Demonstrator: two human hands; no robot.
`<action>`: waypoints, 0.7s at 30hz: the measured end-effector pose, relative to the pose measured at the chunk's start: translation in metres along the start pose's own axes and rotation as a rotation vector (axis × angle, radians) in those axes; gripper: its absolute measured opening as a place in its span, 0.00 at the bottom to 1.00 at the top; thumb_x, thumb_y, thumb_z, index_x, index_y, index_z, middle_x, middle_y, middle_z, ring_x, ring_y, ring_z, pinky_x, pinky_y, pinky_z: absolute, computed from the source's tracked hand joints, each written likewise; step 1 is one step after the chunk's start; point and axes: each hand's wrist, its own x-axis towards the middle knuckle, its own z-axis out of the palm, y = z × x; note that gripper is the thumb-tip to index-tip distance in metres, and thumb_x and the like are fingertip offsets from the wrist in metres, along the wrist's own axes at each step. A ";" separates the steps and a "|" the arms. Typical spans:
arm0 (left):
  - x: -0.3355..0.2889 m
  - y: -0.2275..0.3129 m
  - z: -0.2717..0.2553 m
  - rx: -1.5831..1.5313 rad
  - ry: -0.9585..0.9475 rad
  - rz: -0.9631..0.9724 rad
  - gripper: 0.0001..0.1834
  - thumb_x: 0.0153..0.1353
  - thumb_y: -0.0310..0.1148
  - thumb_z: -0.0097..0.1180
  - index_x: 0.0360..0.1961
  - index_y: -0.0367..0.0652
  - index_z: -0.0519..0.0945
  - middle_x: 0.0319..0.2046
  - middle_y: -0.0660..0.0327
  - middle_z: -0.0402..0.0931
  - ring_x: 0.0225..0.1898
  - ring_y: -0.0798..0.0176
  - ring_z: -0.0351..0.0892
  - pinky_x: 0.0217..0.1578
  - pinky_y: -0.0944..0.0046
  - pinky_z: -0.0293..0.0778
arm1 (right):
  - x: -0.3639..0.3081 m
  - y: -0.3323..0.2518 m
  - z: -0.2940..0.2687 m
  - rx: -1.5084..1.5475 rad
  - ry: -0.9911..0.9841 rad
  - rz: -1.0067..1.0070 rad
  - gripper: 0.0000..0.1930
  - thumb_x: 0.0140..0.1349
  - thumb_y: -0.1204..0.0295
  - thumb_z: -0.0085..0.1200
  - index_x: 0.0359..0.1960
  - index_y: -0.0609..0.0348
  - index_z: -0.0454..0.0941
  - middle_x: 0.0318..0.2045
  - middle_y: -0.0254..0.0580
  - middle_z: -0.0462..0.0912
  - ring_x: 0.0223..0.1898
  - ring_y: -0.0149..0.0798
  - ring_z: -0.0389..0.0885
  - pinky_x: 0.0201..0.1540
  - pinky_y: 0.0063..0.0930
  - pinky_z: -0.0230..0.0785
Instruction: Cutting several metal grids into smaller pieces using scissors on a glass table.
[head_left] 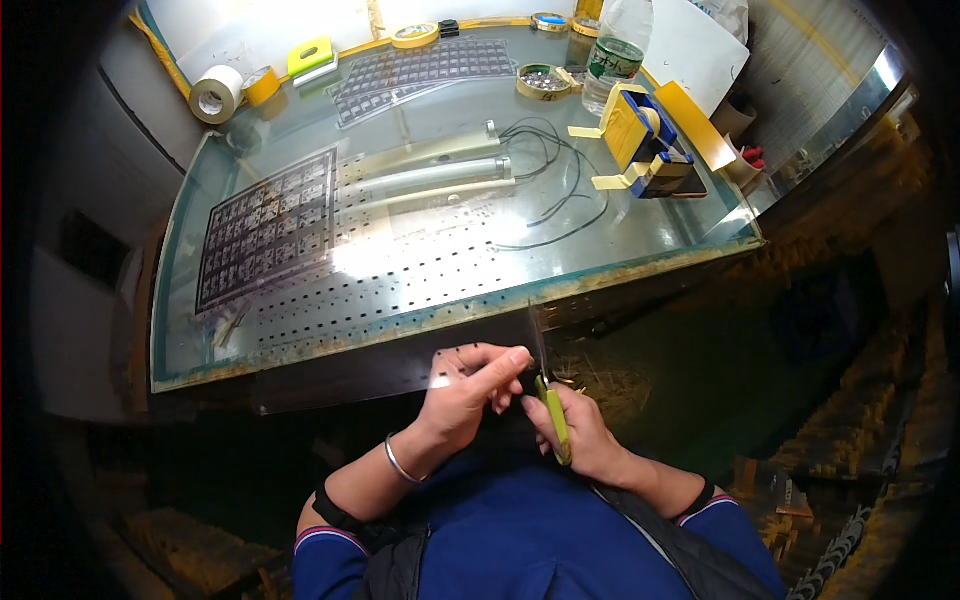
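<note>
Just beyond the near table edge, my left hand [468, 388] pinches a clear plastic sheet [350, 372] by its right end, thumb against fingers. The sheet carries small black marks, some showing over my fingers, and stretches left along the table's front edge. Closed around yellow-green-handled scissors [557, 425], my right hand [588, 440] is close beside the left one. The scissors' short visible metal part meets the sheet's right edge; whether the blades are apart I cannot tell. On the glass-topped table [600, 265] lies a dark-framed patterned sheet [268, 230].
Three pale light tubes [430, 178] with dark wires [575, 165] lie on the glass. A blue tape dispenser [650, 140], a plastic bottle [613, 65] and a tape roll of small parts [543, 82] stand at right. Gridded clear sheets [425, 72] and tape rolls [217, 95] lie farther back.
</note>
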 end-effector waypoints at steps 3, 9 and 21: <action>-0.003 -0.001 0.004 -0.030 -0.031 0.000 0.09 0.53 0.34 0.58 0.27 0.37 0.79 0.15 0.64 0.72 0.14 0.75 0.67 0.15 0.78 0.62 | 0.007 0.009 0.000 -0.004 0.046 -0.118 0.16 0.61 0.62 0.47 0.22 0.62 0.66 0.13 0.35 0.68 0.15 0.27 0.68 0.18 0.23 0.61; -0.004 -0.002 -0.001 -0.017 -0.082 0.014 0.08 0.54 0.31 0.57 0.28 0.37 0.79 0.16 0.64 0.73 0.15 0.76 0.67 0.16 0.78 0.62 | 0.002 -0.007 -0.005 -0.040 0.021 -0.044 0.17 0.61 0.62 0.47 0.22 0.63 0.66 0.13 0.35 0.68 0.14 0.27 0.68 0.17 0.23 0.60; -0.014 -0.008 0.000 0.059 -0.153 -0.019 0.10 0.54 0.35 0.57 0.25 0.37 0.79 0.16 0.64 0.73 0.15 0.76 0.68 0.16 0.78 0.62 | 0.004 0.002 -0.009 -0.037 0.034 -0.156 0.16 0.61 0.60 0.46 0.24 0.61 0.67 0.14 0.33 0.68 0.13 0.25 0.67 0.15 0.20 0.60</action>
